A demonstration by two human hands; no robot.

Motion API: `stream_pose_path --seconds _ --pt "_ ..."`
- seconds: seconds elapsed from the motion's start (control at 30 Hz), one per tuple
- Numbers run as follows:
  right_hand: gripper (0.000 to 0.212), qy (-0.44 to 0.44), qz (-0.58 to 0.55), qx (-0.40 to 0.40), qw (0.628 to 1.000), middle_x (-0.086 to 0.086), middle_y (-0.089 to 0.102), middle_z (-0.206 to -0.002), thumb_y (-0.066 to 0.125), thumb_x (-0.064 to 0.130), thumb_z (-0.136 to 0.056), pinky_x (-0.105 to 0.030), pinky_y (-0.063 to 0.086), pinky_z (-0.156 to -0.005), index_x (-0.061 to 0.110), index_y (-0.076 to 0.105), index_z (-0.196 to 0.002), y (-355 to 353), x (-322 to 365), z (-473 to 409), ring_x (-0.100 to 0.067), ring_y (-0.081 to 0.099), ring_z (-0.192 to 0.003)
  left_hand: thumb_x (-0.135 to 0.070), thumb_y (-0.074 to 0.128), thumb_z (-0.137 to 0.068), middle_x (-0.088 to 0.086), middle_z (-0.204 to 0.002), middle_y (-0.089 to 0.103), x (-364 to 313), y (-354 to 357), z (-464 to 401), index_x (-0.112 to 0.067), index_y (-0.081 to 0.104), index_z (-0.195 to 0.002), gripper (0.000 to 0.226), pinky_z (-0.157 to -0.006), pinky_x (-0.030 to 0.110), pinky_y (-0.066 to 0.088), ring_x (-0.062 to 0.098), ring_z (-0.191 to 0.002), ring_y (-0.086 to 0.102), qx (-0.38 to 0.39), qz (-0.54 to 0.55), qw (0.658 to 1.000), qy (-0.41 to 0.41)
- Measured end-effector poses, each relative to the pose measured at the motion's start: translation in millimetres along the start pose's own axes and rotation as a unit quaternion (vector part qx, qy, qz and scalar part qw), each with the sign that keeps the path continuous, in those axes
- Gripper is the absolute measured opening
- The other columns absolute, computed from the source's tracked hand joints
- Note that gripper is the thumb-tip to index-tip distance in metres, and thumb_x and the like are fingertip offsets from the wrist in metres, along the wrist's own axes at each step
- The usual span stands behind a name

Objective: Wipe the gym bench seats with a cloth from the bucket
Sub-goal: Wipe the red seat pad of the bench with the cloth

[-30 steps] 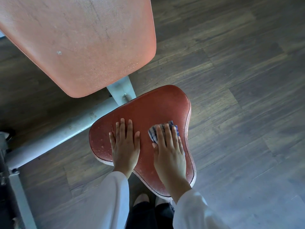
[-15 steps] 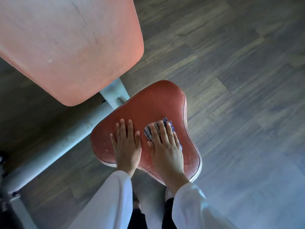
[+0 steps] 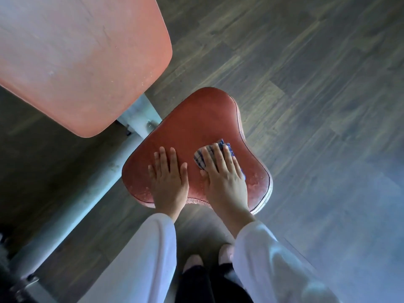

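A small reddish-brown bench seat [image 3: 196, 119] with a rounded, three-lobed shape fills the middle of the head view. My right hand [image 3: 223, 178] lies flat on its right half, pressing a blue-and-white checked cloth [image 3: 202, 158] against the pad; the cloth's edges stick out past my fingers. My left hand [image 3: 168, 178] rests palm-down on the seat's left half, fingers apart, holding nothing. White specks show near the seat's front edge. No bucket is in view.
A large, paler red back pad [image 3: 76, 57] hangs over the upper left. A grey metal frame tube [image 3: 87, 193] runs diagonally beneath it to the lower left. Dark wood-plank floor [image 3: 317, 106] surrounds the bench. My feet [image 3: 207, 259] stand just below the seat.
My right hand with the cloth has slid slightly across the seat's right half. The camera has shifted, so the seat sits more centred. My left hand stays flat in place.
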State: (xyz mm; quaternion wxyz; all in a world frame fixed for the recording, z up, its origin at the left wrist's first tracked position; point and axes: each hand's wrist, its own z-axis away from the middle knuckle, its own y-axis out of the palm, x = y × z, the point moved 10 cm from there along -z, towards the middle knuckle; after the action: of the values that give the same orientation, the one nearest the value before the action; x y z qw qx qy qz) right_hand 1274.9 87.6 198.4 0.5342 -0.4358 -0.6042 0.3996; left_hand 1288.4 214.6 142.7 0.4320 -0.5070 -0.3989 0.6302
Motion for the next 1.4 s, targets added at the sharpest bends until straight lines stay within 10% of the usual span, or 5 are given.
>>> stream_pose_path --seconds 0.33,0.63,1.07,1.27,1.4 --pt "0.047 0.135 0.012 -0.057 0.989 -0.019 0.057 -0.126 0.037 0.028 -0.086 -0.046 0.043 -0.097 0.008 0.056 -0.124 -19.0 -62.8 -1.4 -0.039 0.051 -0.118 -0.043 0.021 -0.09 0.026 -0.143 0.036 -3.1 2.0 4.8 0.0 0.042 -0.136 0.066 -0.104 0.06 0.027 0.042 -0.133 0.035 -0.006 0.012 1.0 -0.008" --pt "0.048 -0.075 0.061 -0.01 0.995 -0.01 0.051 -0.136 0.05 0.02 -0.083 -0.038 0.026 -0.107 0.017 0.049 -0.132 -5.2 12.4 64.6 -0.029 0.044 -0.128 -0.041 0.018 -0.091 0.013 -0.154 0.019 4.5 -2.2 6.3 -0.011 0.028 -0.145 0.063 -0.114 0.047 0.011 0.029 -0.143 0.015 -0.002 0.058 0.998 -0.001" --pt "0.046 -0.038 0.023 -0.023 0.999 -0.012 0.048 -0.137 0.04 0.021 -0.088 -0.038 0.027 -0.109 0.014 0.047 -0.133 -20.8 -14.4 68.9 -0.029 0.04 -0.13 -0.041 0.022 -0.095 0.014 -0.155 0.014 -1.2 0.4 7.6 -0.01 0.021 -0.147 0.06 -0.114 0.049 0.005 0.03 -0.144 0.008 0.008 0.054 0.998 -0.026" --pt "0.046 0.146 -0.078 -0.112 0.98 -0.023 0.053 -0.128 0.039 0.025 -0.09 -0.046 0.033 -0.106 0.0 0.051 -0.127 -40.0 -86.9 42.5 -0.04 0.043 -0.125 -0.045 0.02 -0.096 0.016 -0.155 0.015 -1.1 4.4 7.5 -0.008 0.022 -0.146 0.062 -0.114 0.051 0.007 0.031 -0.144 0.01 0.01 0.032 0.999 -0.025" --pt "0.045 0.069 -0.027 -0.064 0.995 -0.018 0.055 -0.129 0.043 0.025 -0.086 -0.045 0.037 -0.104 0.008 0.054 -0.126 -31.7 -56.4 25.4 -0.036 0.047 -0.123 -0.048 0.006 -0.086 0.021 -0.152 0.022 -2.9 4.4 7.6 -0.004 0.027 -0.144 0.075 -0.111 0.056 0.013 0.037 -0.141 0.017 -0.009 0.013 1.0 -0.012"
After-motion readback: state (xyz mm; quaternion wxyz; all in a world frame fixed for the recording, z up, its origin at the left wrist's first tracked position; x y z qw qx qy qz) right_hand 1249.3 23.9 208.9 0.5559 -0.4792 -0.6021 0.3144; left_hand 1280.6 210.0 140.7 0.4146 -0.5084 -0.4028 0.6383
